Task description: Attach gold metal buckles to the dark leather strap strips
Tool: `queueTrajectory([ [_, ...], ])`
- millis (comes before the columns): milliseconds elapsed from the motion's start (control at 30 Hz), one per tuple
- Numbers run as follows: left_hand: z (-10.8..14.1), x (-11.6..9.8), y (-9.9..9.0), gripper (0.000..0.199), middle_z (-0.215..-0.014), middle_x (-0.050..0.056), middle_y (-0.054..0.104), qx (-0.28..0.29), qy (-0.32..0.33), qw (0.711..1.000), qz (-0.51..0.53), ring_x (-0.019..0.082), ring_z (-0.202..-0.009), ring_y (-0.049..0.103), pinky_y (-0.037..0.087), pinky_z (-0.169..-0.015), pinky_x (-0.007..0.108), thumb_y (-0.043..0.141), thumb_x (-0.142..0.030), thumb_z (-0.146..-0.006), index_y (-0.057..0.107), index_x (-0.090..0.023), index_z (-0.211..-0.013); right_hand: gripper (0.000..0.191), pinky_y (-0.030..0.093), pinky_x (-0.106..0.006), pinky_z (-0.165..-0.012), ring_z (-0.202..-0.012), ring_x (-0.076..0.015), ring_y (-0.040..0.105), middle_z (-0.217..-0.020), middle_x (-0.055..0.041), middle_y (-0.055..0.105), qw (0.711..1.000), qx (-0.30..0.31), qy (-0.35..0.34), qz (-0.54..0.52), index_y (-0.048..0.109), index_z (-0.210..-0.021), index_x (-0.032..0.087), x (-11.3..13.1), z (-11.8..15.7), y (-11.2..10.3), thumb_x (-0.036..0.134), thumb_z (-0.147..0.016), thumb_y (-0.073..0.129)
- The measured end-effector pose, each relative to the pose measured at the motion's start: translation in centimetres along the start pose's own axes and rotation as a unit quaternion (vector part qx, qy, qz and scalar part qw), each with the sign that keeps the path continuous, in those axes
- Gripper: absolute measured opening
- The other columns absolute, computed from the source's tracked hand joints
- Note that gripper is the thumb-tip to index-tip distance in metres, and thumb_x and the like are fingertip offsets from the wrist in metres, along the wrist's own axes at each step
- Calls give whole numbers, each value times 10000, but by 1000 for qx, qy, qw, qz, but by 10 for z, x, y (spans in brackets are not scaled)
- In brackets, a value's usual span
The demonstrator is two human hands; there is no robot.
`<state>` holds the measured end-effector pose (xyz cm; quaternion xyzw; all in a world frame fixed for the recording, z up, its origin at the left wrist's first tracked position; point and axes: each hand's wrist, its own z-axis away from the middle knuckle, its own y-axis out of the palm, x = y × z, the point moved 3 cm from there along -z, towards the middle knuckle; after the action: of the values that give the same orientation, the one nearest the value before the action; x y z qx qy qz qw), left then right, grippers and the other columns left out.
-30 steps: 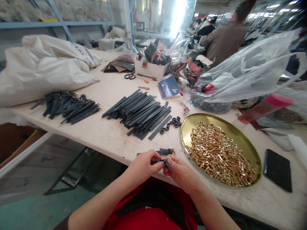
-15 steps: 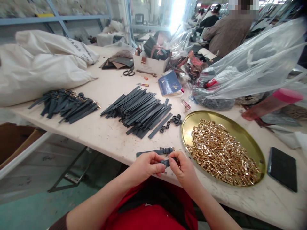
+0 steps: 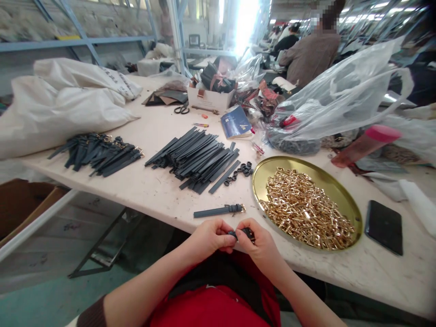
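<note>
Both hands meet at the table's front edge around a small dark strap piece (image 3: 245,233). My left hand (image 3: 213,236) pinches its left end between thumb and fingers. Closed on the right part is my right hand (image 3: 256,237), where a bit of metal shows. Just beyond them lies a dark strap with a gold buckle (image 3: 218,210). A pile of flat dark strips (image 3: 194,159) lies farther back, with small dark loops (image 3: 243,169) at its right. To the right, a brass-coloured tray (image 3: 327,184) holds many gold buckles (image 3: 306,209).
Buckled straps (image 3: 98,152) lie at the left beside white sacks (image 3: 75,100). A phone (image 3: 384,227) is right of the tray. Farther back are a blue booklet (image 3: 235,121), scissors (image 3: 181,110), a white box (image 3: 209,99), plastic bags (image 3: 334,100) and a pink-capped bottle (image 3: 366,144). A person (image 3: 311,54) sits beyond.
The view has shifted slightly. My fingers have closed further over the small strap piece, so less of it shows between them. The buckled strap beyond is now more visible.
</note>
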<state>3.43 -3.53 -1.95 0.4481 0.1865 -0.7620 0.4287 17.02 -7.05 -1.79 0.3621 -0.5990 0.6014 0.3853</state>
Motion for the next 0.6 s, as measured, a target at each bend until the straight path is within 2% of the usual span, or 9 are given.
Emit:
queueTrajectory([
  [100, 5, 0, 0, 212, -603, -18, 620, 17, -4, 1000, 23, 96, -533, 572, 416, -545, 202, 655, -247, -636, 541, -139, -778, 127, 340, -234, -515, -553, -120, 455, -608, 31, 513, 1000, 16, 5, -27, 523, -737, 205, 0, 5, -1, 309, -798, 482],
  [200, 12, -5, -1, 202, -621, -6, 626, 40, 6, 999, 9, 97, -557, 579, 416, -563, 205, 622, -255, -671, 569, -127, -818, 146, 347, -235, -522, -565, -123, 460, -622, 27, 511, 998, -1, 13, -53, 516, -745, 204, -2, 9, 1, 329, -808, 475],
  [300, 17, -8, -1, 191, -641, 3, 634, 36, 5, 999, -17, 111, -581, 591, 420, -570, 211, 606, -239, -677, 574, -127, -830, 150, 350, -239, -526, -569, -127, 464, -635, 23, 516, 998, -16, 9, -66, 512, -753, 207, -3, 12, 5, 343, -809, 482],
  [400, 17, -5, 0, 189, -657, 1, 636, 37, 6, 999, -22, 118, -601, 600, 428, -580, 215, 596, -236, -683, 566, -136, -841, 136, 373, -241, -552, -594, -133, 494, -654, 16, 539, 998, 6, 1, -67, 516, -760, 209, -2, 15, 9, 330, -813, 484],
  [500, 15, -6, 1, 208, -681, 2, 639, 70, 26, 996, -55, 123, -641, 612, 436, -607, 216, 558, -237, -712, 565, -143, -897, 119, 384, -242, -565, -613, -138, 509, -676, 9, 552, 997, 17, -10, -74, 519, -776, 212, -1, 19, 8, 314, -820, 476],
  [600, 15, -9, -2, 182, -672, 13, 639, 120, 22, 983, -134, 119, -571, 594, 425, -545, 210, 487, -302, -766, 572, -144, -799, 114, 378, -242, -554, -605, -137, 495, -680, 8, 539, 998, -5, -14, -62, 514, -797, 218, -2, 18, 5, 308, -835, 454],
])
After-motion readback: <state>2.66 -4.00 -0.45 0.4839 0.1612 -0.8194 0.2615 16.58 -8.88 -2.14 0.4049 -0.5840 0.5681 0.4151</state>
